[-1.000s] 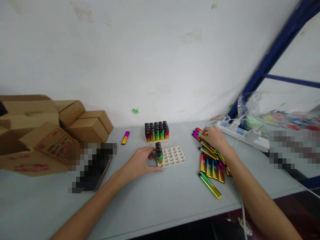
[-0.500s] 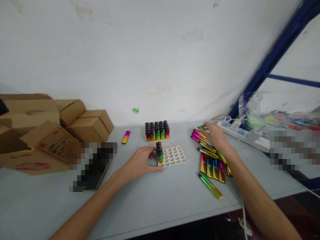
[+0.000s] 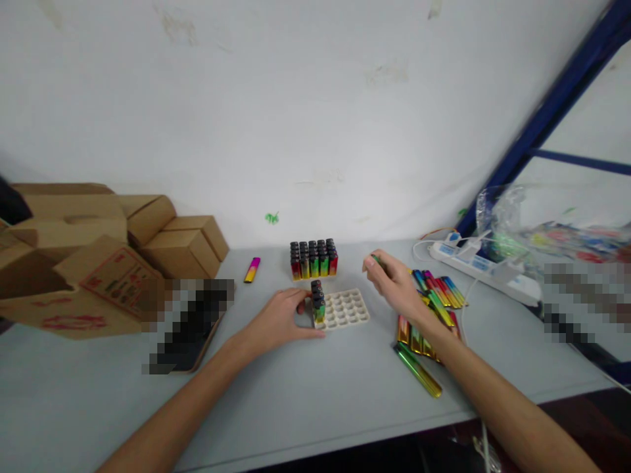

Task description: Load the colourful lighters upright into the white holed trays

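My left hand (image 3: 280, 316) grips the left end of a white tray (image 3: 348, 309) with rows of round-cornered pockets, thumb along its front edge and fingers behind. A row of green lighters (image 3: 319, 307) with black tops stands upright in the tray's left end, beside those fingers. Raised to the right of the tray, my right hand (image 3: 392, 282) is closed on a lighter (image 3: 376, 259), of which only a green bit shows between the fingertips. Loose metallic lighters (image 3: 438, 309) in several colours lie under and beyond my right forearm, with a green-gold one (image 3: 418, 370) nearer the front.
A block of upright lighters (image 3: 314, 263) stands behind the tray. One purple-yellow lighter (image 3: 252, 270) lies to its left. Cardboard boxes (image 3: 98, 263) and a dark phone-like slab (image 3: 197, 335) are at left. A white power strip (image 3: 486, 272) with cables and a plastic bag sit at right.
My right hand has moved left from the loose lighters, with a green lighter now in its fingers. My left hand stays at the tray. The view has shifted slightly.
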The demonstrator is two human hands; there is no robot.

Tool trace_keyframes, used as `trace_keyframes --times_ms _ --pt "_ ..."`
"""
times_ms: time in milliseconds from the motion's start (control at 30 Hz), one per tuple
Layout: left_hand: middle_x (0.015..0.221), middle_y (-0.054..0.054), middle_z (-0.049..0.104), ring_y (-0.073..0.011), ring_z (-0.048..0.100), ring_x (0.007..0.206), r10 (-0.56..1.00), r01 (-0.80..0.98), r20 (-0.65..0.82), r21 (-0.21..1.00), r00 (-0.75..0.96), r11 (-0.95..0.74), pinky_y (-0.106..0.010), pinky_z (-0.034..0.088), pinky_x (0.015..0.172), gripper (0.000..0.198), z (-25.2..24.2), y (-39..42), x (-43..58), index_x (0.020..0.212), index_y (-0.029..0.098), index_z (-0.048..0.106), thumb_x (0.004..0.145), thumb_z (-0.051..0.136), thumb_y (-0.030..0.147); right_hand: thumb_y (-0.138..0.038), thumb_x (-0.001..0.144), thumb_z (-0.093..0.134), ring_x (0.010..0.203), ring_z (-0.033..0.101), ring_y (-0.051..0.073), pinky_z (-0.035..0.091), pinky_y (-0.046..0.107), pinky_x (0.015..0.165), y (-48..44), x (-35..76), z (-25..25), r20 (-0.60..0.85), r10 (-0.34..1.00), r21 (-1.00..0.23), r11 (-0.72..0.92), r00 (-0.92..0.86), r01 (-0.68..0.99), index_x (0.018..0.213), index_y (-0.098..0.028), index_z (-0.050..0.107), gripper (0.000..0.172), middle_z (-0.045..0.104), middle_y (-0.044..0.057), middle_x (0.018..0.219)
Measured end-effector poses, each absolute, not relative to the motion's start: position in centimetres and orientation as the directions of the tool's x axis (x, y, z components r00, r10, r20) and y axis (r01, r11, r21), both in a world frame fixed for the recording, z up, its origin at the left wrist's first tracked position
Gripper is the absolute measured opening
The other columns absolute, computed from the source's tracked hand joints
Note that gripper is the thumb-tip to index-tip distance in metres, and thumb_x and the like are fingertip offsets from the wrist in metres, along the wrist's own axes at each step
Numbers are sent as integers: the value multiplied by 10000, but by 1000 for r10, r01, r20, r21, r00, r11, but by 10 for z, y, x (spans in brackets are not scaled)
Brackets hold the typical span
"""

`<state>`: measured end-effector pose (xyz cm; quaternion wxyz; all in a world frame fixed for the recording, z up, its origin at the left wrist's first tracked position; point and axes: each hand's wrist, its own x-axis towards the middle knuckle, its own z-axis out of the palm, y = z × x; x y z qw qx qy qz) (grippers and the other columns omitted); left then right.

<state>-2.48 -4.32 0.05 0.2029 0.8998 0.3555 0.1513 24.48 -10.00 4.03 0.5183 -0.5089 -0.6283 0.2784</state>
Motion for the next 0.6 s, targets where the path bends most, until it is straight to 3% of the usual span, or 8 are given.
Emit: trace_keyframes --times_ms 67,167,333,600 --pt "843 -17 674 -236 638 770 698 571 139 474 703 -670 -338 466 745 586 1 -43 -24 876 199 630 666 862 695 -557 1006 538 569 356 116 275 267 533 -101 234 37 421 903 -814 333 88 476 677 -220 449 479 378 -48 620" --pt "836 -13 671 -232 636 762 695 566 149 475 703 -674 -335 464 736 574 3 -44 -24 870 204 624 676 852 693 -452 971 562 596 372 128 277 273 571 -104 226 33 440 896 -748 323 69 580 654 -224 417 417 354 -49 601" --pt "847 -13 680 -235 643 773 695 561 143 487 705 -670 -336 470 750 576 5 -45 -25 920 203 647 675 860 680 -338 948 525 611 422 136 305 264 591 -105 225 31 432 902 -724 331 23 606 708 -221 467 274 415 -47 616" --pt "876 -20 686 -241 646 799 694 568 133 477 708 -671 -341 476 778 586 3 -43 -25 986 192 662 687 877 648 -321 946 529 610 422 132 303 257 590 -106 225 30 437 899 -725 338 20 600 707 -216 471 268 405 -47 621"
